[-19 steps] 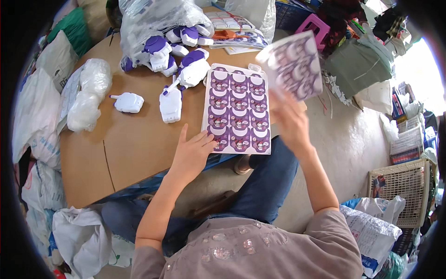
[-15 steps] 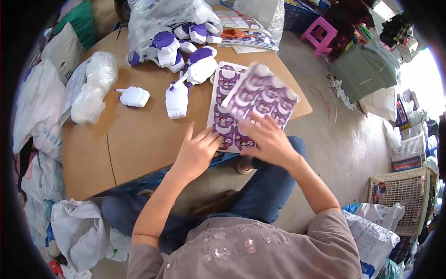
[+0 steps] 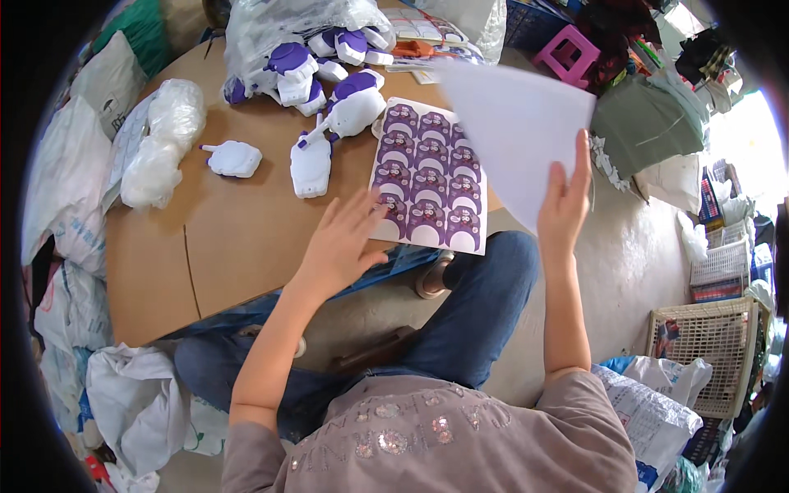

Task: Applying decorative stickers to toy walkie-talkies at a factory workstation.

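Observation:
A sticker sheet (image 3: 429,177) printed with rows of purple cartoon figures lies face up at the table's right edge. My left hand (image 3: 339,242) is open with fingers spread, its fingertips at the sheet's lower left edge. In my right hand (image 3: 567,201) a second sheet (image 3: 526,123) is gripped by its lower right part, lifted off the table with a plain white side showing. That sheet is smeared by motion, and part of my grip is hidden behind it. Left of the stickers, white plastic casings with stubby antennas (image 3: 311,168) lie on the brown table (image 3: 238,271).
A clear plastic bag (image 3: 271,25) spills several white and purple casings (image 3: 289,62) at the back. Crumpled clear wrapping (image 3: 160,156) lies at the left. Orange-handled scissors (image 3: 411,49) rest on more sheets behind. A pink stool (image 3: 565,53) and a cream basket (image 3: 707,349) stand to the right.
My right hand has moved up and right, swinging the upper sheet off the lower one and turning its white side into view. My left hand has shifted slightly left, its fingers spread.

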The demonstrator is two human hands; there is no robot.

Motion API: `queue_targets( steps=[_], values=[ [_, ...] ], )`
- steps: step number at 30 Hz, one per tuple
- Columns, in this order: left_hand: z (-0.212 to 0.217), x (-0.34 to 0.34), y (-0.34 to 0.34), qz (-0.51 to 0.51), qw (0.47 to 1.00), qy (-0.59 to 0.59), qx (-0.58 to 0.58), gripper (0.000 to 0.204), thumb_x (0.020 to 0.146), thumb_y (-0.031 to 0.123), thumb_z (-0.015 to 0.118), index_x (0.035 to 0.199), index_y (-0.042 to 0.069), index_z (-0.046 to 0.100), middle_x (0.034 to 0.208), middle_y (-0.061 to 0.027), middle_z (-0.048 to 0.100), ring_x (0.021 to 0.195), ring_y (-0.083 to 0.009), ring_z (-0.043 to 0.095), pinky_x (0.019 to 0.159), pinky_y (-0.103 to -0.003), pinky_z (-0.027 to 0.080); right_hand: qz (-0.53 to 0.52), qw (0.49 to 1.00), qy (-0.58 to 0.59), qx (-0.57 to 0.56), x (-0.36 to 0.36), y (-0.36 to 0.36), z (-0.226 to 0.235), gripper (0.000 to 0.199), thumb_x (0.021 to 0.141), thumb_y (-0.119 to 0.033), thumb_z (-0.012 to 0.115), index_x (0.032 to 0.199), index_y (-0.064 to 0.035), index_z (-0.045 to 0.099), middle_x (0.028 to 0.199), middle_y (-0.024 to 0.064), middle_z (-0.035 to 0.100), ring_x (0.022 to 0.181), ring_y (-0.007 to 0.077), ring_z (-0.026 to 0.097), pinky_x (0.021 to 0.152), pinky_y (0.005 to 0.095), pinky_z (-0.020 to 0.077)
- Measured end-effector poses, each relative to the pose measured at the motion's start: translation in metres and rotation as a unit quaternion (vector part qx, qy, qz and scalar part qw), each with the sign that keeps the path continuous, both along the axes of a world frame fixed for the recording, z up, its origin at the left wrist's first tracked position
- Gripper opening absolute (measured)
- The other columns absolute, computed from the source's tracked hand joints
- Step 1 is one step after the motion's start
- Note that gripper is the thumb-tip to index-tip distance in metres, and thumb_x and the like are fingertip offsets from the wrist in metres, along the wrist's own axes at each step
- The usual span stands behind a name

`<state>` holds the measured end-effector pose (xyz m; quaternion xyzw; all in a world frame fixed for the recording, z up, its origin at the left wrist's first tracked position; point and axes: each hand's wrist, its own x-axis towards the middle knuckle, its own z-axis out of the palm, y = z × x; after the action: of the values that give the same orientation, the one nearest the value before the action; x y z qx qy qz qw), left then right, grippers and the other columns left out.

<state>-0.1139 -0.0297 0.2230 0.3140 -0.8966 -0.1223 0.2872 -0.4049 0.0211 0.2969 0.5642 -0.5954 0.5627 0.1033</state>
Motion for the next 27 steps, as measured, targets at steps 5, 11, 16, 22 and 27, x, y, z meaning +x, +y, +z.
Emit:
queue_targets(
  steps=[5, 11, 16, 22, 27],
  values=[
    [-0.009, -0.002, 0.001, -0.035, 0.986, -0.162, 0.009, 0.045, 0.078, 0.018, 0.075, 0.122, 0.011, 0.065, 0.142, -0.0082, 0.053, 0.132, -0.0239, 0.049, 0.111, -0.051, 0.036, 0.123, 0.975, 0.167, 0.079, 0.008, 0.009, -0.004, 0.034, 0.090, 0.004, 0.055, 0.122, 0.0015, 0.065, 0.124, 0.0156, 0.066, 0.102, 0.0279, 0.067, 0.089, 0.0338, 0.0517],
    [0.002, -0.005, 0.008, -0.044, 0.998, -0.041, 0.010, 0.052, 0.073, 0.019, 0.078, 0.121, 0.008, 0.065, 0.139, -0.0116, 0.054, 0.131, -0.0281, 0.049, 0.110, -0.051, 0.035, 0.125, 0.957, 0.208, 0.160, 0.028, 0.007, -0.030, 0.041, 0.089, -0.005, 0.061, 0.130, -0.0105, 0.060, 0.109, 0.0117, 0.066, 0.093, 0.0303, 0.066, 0.080, 0.0384, 0.0550],
    [0.008, -0.034, 0.028, -0.072, 0.995, 0.024, 0.071, 0.066, 0.073, 0.016, 0.081, 0.133, 0.009, 0.054, 0.137, -0.0154, 0.053, 0.126, -0.0346, 0.052, 0.102, -0.047, 0.044, 0.006, 0.998, 0.009, 0.058, 0.008, 0.001, 0.000, 0.034, 0.095, 0.002, 0.050, 0.128, -0.0009, 0.059, 0.125, 0.0149, 0.065, 0.105, 0.0240, 0.067, 0.088, 0.0302, 0.0513],
    [0.033, 0.000, 0.004, -0.263, 0.646, 0.433, 0.571, 0.084, 0.095, 0.068, 0.037, 0.152, 0.007, 0.027, 0.150, -0.0120, 0.041, 0.131, -0.0299, 0.049, 0.095, -0.050, 0.051, 0.284, 0.923, 0.249, 0.067, 0.030, 0.027, 0.043, 0.031, 0.087, -0.003, 0.061, 0.116, -0.0035, 0.069, 0.120, 0.0124, 0.068, 0.098, 0.0243, 0.069, 0.088, 0.0300, 0.0549],
    [0.043, 0.075, 0.009, 0.033, 0.760, 0.405, 0.507, 0.049, 0.092, 0.021, 0.065, 0.132, -0.003, 0.049, 0.123, -0.0101, 0.062, 0.105, -0.0170, 0.063, 0.089, -0.033, 0.051, 0.441, 0.810, 0.371, 0.112, 0.083, 0.029, 0.018, 0.042, 0.082, -0.015, 0.065, 0.124, -0.0111, 0.065, 0.128, 0.0072, 0.064, 0.108, 0.0260, 0.066, 0.094, 0.0375, 0.0541]
  ],
)
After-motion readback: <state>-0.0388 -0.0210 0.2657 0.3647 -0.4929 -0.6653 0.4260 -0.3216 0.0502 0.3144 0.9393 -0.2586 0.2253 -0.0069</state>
